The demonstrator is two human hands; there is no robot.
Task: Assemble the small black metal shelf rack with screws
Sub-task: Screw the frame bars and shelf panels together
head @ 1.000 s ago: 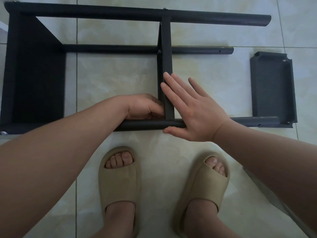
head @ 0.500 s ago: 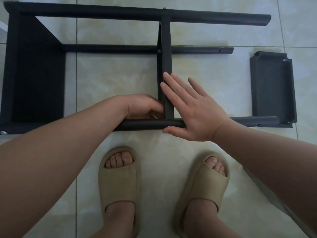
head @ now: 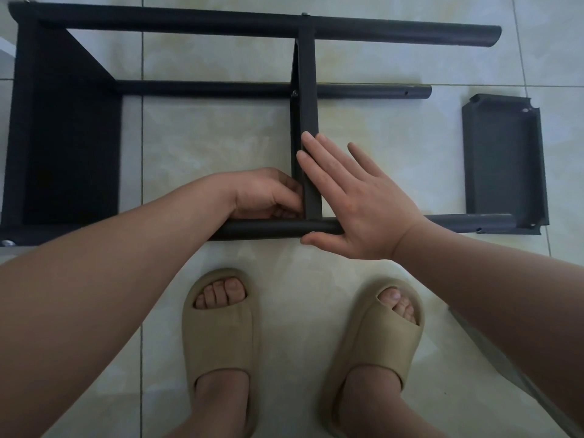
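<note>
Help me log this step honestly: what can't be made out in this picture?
- Head view: whether the left hand holds anything, hidden by its curled fingers.
- Head view: any screw where middle shelf meets near post, covered by left hand and right hand.
- Head view: rack's near-left corner, cut off by the frame edge.

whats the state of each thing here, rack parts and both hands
rack: on its side on the floor, partly assembled
middle shelf: upright between posts, screws at far corners
loose shelf: flat on the floor, at the end of the near post
left hand: fingers curled at the middle shelf's near joint, contents hidden
right hand: flat, pressing the middle shelf
</note>
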